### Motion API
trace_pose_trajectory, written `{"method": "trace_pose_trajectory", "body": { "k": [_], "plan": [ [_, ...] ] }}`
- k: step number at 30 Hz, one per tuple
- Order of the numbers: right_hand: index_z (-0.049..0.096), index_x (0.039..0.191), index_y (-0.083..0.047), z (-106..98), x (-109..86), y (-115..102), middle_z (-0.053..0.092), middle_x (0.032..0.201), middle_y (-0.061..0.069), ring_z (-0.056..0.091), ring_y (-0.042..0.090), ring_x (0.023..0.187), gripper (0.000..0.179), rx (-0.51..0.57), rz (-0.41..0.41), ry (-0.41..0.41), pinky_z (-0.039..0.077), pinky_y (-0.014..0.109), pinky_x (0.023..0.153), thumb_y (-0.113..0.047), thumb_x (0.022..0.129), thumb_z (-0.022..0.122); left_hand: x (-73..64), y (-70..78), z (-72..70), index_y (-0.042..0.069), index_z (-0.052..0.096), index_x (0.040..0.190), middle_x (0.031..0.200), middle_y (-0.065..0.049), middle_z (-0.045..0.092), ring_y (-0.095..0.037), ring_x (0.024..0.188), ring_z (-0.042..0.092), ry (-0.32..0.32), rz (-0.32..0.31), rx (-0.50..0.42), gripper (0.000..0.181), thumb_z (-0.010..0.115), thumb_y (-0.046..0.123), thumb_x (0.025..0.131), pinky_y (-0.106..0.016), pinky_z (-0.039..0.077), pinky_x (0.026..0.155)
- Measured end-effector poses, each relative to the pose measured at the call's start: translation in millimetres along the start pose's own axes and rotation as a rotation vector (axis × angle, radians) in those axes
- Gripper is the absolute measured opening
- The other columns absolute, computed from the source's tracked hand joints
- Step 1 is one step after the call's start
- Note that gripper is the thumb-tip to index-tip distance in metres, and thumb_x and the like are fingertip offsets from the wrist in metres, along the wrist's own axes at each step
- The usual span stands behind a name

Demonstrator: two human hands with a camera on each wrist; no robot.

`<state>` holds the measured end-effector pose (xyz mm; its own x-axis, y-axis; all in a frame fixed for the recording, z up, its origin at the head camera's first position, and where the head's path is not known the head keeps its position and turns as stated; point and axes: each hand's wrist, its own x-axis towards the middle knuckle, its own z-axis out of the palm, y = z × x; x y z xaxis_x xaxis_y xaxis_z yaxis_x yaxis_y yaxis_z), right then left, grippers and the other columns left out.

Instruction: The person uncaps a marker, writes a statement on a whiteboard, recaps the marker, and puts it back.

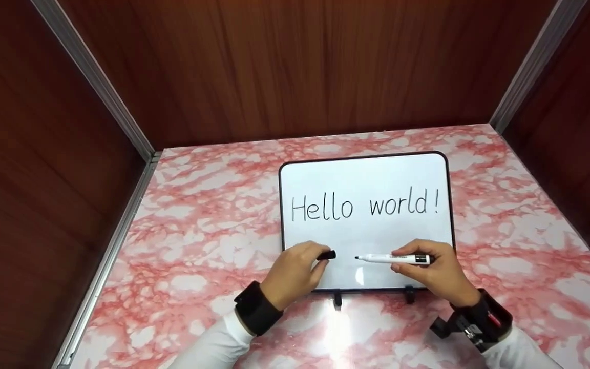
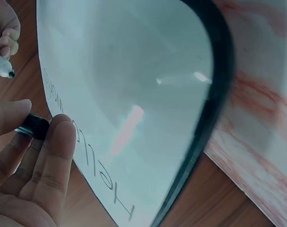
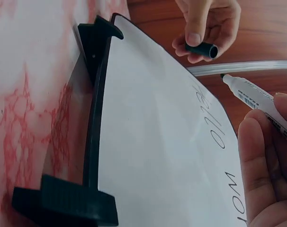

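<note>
My left hand pinches a black marker cap between thumb and fingers; its open end shows in the right wrist view, facing the marker. In my right hand is a white whiteboard marker, its bare black tip pointing left toward the cap, with a gap between the two. Both hands hover in front of the lower part of a black-framed whiteboard. "Hello world!" is written in black across its upper half. In the left wrist view the cap sits between thumb and fingertips.
Two black stand feet hold the board's lower edge, propping it at a tilt. The table has a red and white marbled top. Brown wood-grain panels with metal corner strips enclose the back and both sides.
</note>
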<state>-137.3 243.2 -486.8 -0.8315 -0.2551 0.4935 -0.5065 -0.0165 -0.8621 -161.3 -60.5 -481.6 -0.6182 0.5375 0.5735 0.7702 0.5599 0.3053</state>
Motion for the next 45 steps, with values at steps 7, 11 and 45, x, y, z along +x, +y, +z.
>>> {"method": "trace_pose_trajectory", "body": {
  "k": [7,11,45],
  "plan": [
    [0.069,0.092,0.008,10,0.1,-5,0.068,0.085,0.022,0.062,0.012,0.070,0.031,-0.012,-0.042,-0.009,0.048,0.016,0.050,0.027,0.068,0.070,7.4,13.2,5.5,0.008,0.072,0.103,0.090,0.003,0.065,-0.011,0.083,0.061,-0.028,0.051,0.021,0.016,0.070,0.013,0.088,-0.022,0.053,0.074],
    [0.069,0.092,0.008,11,-0.9,-3,0.068,0.084,0.021,0.061,0.011,0.069,0.032,-0.006,-0.056,-0.016,0.047,0.016,0.050,0.028,0.068,0.070,8.6,17.0,6.5,0.008,0.072,0.103,0.091,0.002,0.065,-0.012,0.083,0.061,-0.027,0.067,0.018,0.016,0.070,0.012,0.088,-0.021,0.052,0.075],
    [0.071,0.094,0.007,27,7.5,-26,0.069,0.083,0.019,0.058,0.009,0.066,0.029,-0.066,-0.104,-0.114,0.047,0.017,0.051,0.024,0.071,0.070,5.6,31.2,5.8,0.008,0.070,0.102,0.091,0.001,0.063,-0.012,0.081,0.057,-0.057,0.126,-0.007,0.014,0.068,0.012,0.089,-0.018,0.050,0.071]
  ]
}}
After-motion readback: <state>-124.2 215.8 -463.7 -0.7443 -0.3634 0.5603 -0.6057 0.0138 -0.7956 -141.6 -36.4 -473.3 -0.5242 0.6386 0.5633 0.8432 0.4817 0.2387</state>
